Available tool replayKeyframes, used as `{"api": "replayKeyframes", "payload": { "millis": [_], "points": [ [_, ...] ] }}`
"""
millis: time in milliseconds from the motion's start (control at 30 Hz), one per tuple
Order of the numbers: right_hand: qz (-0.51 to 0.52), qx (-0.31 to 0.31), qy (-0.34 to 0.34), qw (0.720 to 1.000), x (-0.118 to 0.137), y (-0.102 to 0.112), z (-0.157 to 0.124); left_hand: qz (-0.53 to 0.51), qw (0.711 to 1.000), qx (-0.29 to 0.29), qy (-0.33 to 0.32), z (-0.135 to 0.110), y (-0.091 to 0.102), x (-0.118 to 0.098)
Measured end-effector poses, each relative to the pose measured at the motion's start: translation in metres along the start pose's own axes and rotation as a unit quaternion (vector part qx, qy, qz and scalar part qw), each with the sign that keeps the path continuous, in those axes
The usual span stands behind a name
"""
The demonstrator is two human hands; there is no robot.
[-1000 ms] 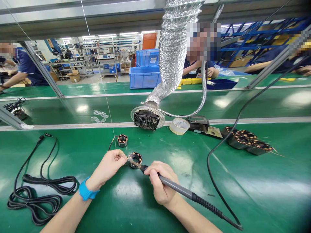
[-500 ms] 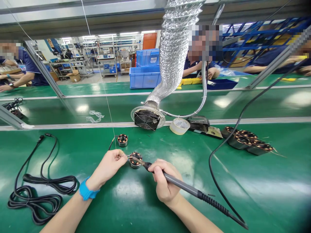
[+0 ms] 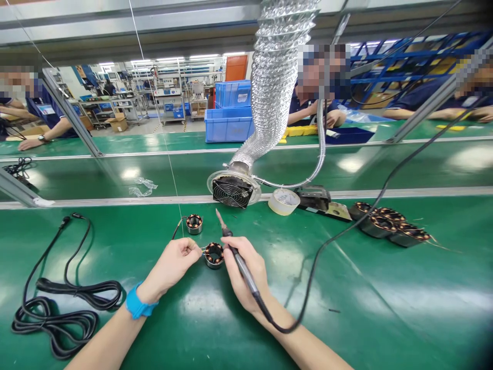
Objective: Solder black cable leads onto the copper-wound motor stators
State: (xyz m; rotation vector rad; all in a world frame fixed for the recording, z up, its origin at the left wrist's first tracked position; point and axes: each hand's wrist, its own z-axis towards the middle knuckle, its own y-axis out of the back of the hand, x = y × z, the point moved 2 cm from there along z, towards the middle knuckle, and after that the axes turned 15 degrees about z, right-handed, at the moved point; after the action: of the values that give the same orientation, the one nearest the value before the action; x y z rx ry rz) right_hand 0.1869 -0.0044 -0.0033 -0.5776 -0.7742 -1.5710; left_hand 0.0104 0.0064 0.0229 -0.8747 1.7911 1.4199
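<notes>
My left hand (image 3: 175, 262), with a blue band at the wrist, pinches thin wires (image 3: 203, 250) at the left side of a motor stator (image 3: 214, 263). This ring-shaped stator stands on the green bench, its copper windings showing. My right hand (image 3: 250, 272) is closed round a soldering iron (image 3: 244, 271), just right of the stator. The iron's tip points up and away, apart from the stator. Behind them sits a second stator (image 3: 194, 229) with a dark lead at its left. A thin pale strand (image 3: 168, 154) hangs from above down to my left hand.
A fume fan (image 3: 232, 192) on a foil duct (image 3: 273, 87) stands behind the stators. Right of it are a tape roll (image 3: 284, 201), a dark metal stand (image 3: 315, 198) and several stators (image 3: 379, 226). Coiled black cables (image 3: 57, 313) lie left. Co-workers sit across the bench.
My right hand has lifted the soldering iron off the stator and turned it, so its tip now points up and away. The iron's cord swung left. My left hand stays in place.
</notes>
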Motion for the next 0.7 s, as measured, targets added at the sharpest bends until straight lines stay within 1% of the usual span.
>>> {"api": "replayKeyframes", "payload": {
  "millis": [133,233,300,367,433,500,567,700],
  "points": [
    [-0.044,0.046,-0.031,0.998,-0.014,-0.009,-0.004,-0.004,1.000,0.001,-0.005,0.001,-0.002,0.003],
    [-0.029,0.088,-0.054,0.994,-0.024,-0.013,-0.006,-0.016,1.000,-0.002,-0.021,0.002,-0.002,0.006],
    [-0.004,0.114,-0.063,0.992,-0.027,-0.014,-0.006,-0.033,0.999,-0.002,-0.008,0.003,0.000,0.009],
    [0.014,0.128,-0.069,0.989,-0.028,-0.013,-0.003,-0.076,0.997,0.005,0.019,0.004,0.002,0.012],
    [0.020,0.132,-0.069,0.989,-0.027,-0.011,0.000,-0.131,0.991,0.018,0.035,0.006,0.004,0.014],
    [0.019,0.128,-0.067,0.989,-0.027,-0.008,0.003,-0.166,0.985,0.028,0.032,0.008,0.005,0.016],
    [0.017,0.126,-0.063,0.990,-0.028,-0.006,0.005,-0.167,0.985,0.043,0.026,0.010,0.006,0.017],
    [0.019,0.118,-0.061,0.991,-0.031,-0.001,0.006,-0.131,0.988,0.078,0.012,0.011,0.008,0.016]
  ]
}}
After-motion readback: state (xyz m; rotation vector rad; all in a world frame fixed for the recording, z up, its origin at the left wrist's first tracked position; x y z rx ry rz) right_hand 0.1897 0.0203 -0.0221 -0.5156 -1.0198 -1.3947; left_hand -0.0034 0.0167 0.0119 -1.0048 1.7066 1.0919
